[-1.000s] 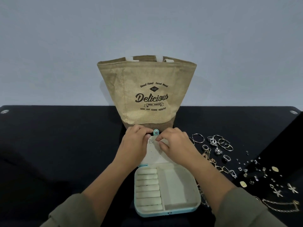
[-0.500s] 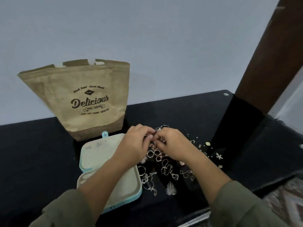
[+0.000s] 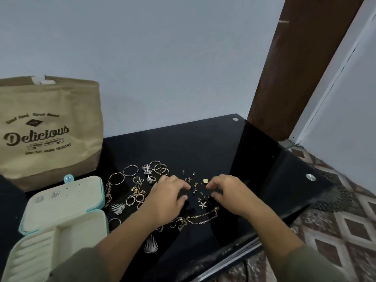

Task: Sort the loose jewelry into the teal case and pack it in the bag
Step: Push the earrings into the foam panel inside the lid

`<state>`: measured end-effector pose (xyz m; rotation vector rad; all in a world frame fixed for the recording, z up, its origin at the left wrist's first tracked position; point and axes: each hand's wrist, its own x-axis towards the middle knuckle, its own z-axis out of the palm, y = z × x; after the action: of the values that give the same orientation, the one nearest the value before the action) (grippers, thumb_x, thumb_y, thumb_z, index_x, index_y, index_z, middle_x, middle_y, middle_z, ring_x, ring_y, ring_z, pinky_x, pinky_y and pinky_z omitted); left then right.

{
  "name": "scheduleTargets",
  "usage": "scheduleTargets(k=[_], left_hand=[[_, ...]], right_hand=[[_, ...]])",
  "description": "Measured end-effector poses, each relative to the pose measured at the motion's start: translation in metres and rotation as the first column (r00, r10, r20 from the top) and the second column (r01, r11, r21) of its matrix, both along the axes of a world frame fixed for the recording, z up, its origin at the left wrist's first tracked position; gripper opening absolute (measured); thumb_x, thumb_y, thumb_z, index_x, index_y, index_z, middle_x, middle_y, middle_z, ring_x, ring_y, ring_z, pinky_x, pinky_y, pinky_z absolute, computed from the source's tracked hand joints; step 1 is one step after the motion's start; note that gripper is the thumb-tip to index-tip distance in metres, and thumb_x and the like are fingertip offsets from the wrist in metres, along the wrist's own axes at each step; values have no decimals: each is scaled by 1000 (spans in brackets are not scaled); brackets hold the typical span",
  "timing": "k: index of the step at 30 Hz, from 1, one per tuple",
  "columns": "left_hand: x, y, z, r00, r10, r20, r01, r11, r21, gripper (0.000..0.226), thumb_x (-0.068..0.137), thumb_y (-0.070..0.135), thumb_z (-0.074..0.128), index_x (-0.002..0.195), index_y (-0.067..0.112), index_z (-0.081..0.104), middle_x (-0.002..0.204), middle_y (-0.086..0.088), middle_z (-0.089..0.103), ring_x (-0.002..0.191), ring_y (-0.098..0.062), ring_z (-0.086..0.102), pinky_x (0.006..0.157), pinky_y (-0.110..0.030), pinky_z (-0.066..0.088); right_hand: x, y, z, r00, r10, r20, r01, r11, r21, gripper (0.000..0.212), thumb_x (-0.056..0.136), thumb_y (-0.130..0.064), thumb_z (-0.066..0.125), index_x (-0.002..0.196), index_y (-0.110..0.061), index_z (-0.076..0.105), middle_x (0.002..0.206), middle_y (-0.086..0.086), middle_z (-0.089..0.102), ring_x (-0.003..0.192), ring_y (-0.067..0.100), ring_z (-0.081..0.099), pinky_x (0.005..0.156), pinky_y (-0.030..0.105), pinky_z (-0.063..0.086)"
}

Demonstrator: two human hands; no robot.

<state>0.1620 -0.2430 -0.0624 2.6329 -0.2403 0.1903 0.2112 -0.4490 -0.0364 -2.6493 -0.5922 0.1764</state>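
One teal case (image 3: 67, 202) lies open lower left, lengthwise toward one bag (image 3: 50, 135); left hand (image 3: 168, 197) and right hand (image 3: 228, 192) sit apart, curled over studs (image 3: 191, 179), grip unclear.

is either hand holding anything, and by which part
Cannot be told: left hand and right hand curl their fingers over tiny silver stud earrings on the black glass table; anything pinched is too small to see.

Teal case (image 3: 61, 216), tan bag (image 3: 50, 139)
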Motion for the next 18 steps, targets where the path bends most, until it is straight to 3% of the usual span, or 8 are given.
scheduleTargets(k=[10,18], left_hand=[[9,-26,-13,999,-25,43,23,998,53,23,94,36,59,116,36,65,108,19,53,115,-7,38,101,-29,31],[14,-41,-22,998,26,57,-32,993,111,20,94,45,56,109,38,68,106,18,51,112,-8,34,90,-25,19]], right_hand=[[2,2,-22,997,22,71,-18,998,-59,19,91,-23,58,106,-29,68,110,-8,58,108,13,45,95,29,40],[6,7,-25,989,36,141,-22,995,-99,19,94,-32,55,107,-29,69,110,-6,56,105,15,43,92,31,40]])
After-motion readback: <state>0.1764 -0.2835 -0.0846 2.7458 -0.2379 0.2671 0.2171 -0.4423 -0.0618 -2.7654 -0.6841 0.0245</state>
